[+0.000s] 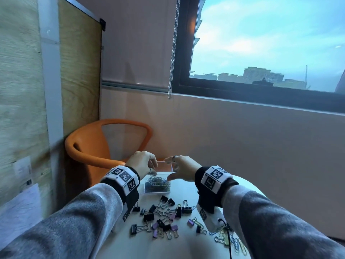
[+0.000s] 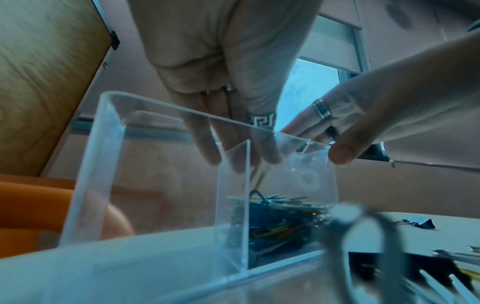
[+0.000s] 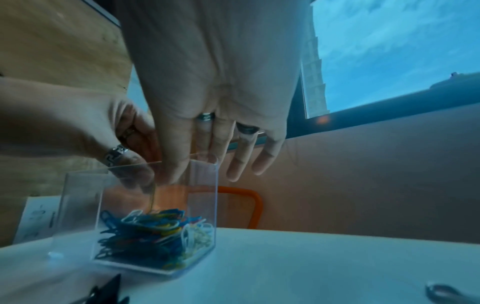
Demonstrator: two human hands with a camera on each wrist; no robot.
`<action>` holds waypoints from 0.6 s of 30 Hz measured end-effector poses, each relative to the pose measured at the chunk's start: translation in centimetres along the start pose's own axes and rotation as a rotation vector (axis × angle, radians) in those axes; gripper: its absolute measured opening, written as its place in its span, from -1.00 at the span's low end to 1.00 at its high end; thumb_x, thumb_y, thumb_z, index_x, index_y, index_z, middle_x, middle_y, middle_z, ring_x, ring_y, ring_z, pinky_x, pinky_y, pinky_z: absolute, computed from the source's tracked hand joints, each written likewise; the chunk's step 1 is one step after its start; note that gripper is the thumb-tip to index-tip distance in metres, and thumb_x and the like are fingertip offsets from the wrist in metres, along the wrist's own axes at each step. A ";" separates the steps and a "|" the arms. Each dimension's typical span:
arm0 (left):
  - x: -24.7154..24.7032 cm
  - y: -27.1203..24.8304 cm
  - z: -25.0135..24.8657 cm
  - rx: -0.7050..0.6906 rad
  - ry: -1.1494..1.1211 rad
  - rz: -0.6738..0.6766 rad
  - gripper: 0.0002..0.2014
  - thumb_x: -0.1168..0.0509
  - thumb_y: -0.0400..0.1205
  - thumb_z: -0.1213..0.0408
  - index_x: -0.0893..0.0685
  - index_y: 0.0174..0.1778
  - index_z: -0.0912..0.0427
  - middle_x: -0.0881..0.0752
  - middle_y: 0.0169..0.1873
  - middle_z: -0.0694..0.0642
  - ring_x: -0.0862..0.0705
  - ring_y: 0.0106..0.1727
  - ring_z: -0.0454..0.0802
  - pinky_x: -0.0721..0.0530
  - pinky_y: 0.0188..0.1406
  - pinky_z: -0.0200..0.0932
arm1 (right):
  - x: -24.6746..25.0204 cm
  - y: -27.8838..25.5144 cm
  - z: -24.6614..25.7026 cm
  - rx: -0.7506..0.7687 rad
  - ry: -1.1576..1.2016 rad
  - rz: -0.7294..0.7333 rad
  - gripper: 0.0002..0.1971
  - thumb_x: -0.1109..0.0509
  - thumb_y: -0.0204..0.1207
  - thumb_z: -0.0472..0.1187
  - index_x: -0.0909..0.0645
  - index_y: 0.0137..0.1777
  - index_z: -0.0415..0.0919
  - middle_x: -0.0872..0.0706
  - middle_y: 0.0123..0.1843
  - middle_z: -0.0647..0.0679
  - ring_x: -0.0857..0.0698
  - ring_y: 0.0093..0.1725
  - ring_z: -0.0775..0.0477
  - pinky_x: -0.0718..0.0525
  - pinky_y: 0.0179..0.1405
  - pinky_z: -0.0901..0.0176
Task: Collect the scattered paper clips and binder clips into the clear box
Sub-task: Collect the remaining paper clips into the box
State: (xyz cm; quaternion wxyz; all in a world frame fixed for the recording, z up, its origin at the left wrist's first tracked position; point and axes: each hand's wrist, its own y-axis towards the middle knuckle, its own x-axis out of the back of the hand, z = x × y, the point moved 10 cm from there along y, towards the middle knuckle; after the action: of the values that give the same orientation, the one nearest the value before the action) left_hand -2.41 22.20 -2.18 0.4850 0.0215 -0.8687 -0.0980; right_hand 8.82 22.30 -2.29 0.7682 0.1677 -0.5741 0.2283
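binder clips (image 1: pixel 160 219) nearest the wearer, both hands over the clear box (image 1: pixel 157 191) beyond them.

left hand (image 1: pixel 142 162) hangs above the box's open top, fingertips (image 2: pixel 270 158) pointed down past the rim and pinching what looks like one yellowish paper clip (image 3: pixel 152 197) just over the pile, probably so it lands inside and not on the table (image 1: pixel 183 189). right hand (image 1: pixel 182 169) sits at the far-right corner of the box, fingers loosely spread; whether it touches the wall cannot be told, likely steadying. box holds a low heap of mixed-colour paper clips (image 3: pixel 153 232); no binder clips seen in it. black and purple binder clips lie scattered on the white table, well short of the box; loose paper clips (image 1: pixel 228 240) lie under the right forearm. judged: collection partway, binder clips not yet started.
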 end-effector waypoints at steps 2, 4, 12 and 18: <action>-0.3 -0.1 -0.1 0.001 0.008 0.018 -0.91 -0.53 0.42 0.24 -0.78 -0.33 -0.04 -0.76 -0.31 -0.06 -0.74 -0.10 -0.05 -0.72 0.08 -0.09 | 0.0 -0.4 -0.3 -0.029 0.016 0.023 -0.28 -0.46 0.47 -0.07 -0.26 0.59 -0.15 -0.49 0.53 -0.10 -0.52 0.45 -0.09 -0.46 0.41 0.16; -0.3 -0.7 -1.0 -0.010 0.037 0.009 -0.93 -0.41 0.54 0.14 -0.80 -0.17 -0.03 -0.71 -0.30 -0.10 -0.70 -0.09 -0.03 -0.68 0.04 -0.12 | 0.9 -1.2 -1.1 -0.082 0.099 -0.018 -0.27 -0.43 0.49 -0.01 -0.22 0.59 -0.18 -0.46 0.53 -0.14 -0.55 0.41 -0.12 -0.52 0.33 0.15; -5.6 -4.5 -8.9 -0.268 0.161 0.127 -0.86 -0.31 0.59 0.21 -0.67 0.03 0.06 -0.63 -0.10 -0.01 -0.61 -0.05 -0.05 -0.62 0.00 -0.15 | -0.4 -7.8 -3.7 -0.122 -0.074 0.180 -0.66 -0.35 0.58 -0.14 -0.60 0.31 -0.24 -0.70 0.28 -0.10 -0.71 0.04 -0.05 -0.54 -0.13 0.46; -10.3 -5.0 -8.1 -0.098 0.434 0.487 -0.66 -0.40 0.52 0.12 -0.69 0.20 0.10 -0.72 0.15 0.07 -0.67 0.18 0.03 -0.61 0.05 -0.18 | -3.0 -6.6 -4.8 -0.143 -0.147 0.275 -0.68 -0.43 0.50 -0.23 -0.66 0.25 -0.19 -0.73 0.23 -0.15 -0.68 0.21 -0.15 -0.57 0.15 0.18</action>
State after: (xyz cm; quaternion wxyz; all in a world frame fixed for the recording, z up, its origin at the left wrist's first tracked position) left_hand 9.60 17.45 -7.67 0.6686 -0.1900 -0.7188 -0.0139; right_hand 15.59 18.78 -6.48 0.6956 0.0487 -0.6612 0.2767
